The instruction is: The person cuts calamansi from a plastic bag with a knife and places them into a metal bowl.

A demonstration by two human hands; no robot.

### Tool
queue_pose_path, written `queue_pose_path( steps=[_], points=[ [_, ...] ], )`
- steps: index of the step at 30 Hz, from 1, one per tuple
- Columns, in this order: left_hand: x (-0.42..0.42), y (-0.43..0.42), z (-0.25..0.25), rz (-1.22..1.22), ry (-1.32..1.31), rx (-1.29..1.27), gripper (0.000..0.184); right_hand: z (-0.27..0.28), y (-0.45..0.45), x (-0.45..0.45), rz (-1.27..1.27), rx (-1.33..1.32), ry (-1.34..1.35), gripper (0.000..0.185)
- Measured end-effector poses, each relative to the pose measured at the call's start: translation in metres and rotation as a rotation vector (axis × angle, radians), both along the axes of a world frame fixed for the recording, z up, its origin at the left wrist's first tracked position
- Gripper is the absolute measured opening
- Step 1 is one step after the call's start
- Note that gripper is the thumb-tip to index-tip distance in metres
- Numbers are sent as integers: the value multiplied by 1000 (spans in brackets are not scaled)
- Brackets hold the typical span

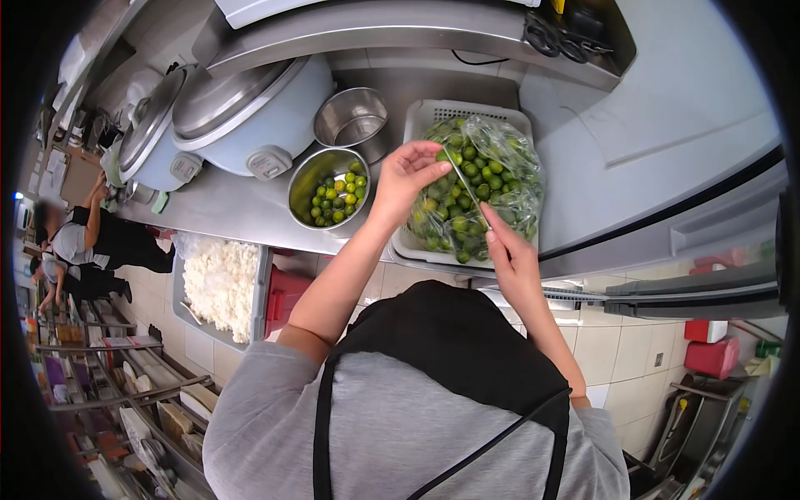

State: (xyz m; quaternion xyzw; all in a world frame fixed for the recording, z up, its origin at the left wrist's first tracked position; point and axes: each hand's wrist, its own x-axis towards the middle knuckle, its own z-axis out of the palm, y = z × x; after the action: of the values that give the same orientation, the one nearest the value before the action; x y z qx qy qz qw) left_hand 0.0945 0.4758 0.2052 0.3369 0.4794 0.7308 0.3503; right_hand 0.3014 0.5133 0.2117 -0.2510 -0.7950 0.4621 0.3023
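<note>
My left hand point(408, 177) pinches a small green lime point(445, 156) between thumb and fingertips. A knife point(467, 187) is gripped by its handle in my right hand point(512, 257), its blade slanting up to the lime. Both hands are over a clear plastic bag point(492, 137) full of limes point(477, 171), which sits in a white perforated basket point(406, 243). To the left of my left hand, a steel bowl point(297, 218) contains several green and yellowish limes point(337, 202). Whether the blade has cut into the held lime is too small to tell.
Behind the bowl stands a steel pot point(352, 117). Two large rice cookers point(250, 125) are at the left on the steel counter point(225, 204). A steel shelf point(400, 32) overhangs the back, with scissors point(554, 40). A tub of white rice point(221, 283) is lower left. Other people point(92, 237) stand farther left.
</note>
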Motion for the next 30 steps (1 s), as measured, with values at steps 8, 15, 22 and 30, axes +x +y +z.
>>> queue_pose_path(
  steps=[8,15,22,30],
  points=[
    [1,0,-4,-66,81,-49,23,12,3,-9,-23,-78,-133,34],
    [-12,-5,-3,-159,-448,23,22,-5,6,-14,-11,-44,-80,33],
    [-96,-49,0,210,404,-417,27,-34,14,26,-102,-53,-93,35],
    [32,52,-34,-72,1282,-586,15,-8,26,24,-190,-72,-46,34]
  ],
)
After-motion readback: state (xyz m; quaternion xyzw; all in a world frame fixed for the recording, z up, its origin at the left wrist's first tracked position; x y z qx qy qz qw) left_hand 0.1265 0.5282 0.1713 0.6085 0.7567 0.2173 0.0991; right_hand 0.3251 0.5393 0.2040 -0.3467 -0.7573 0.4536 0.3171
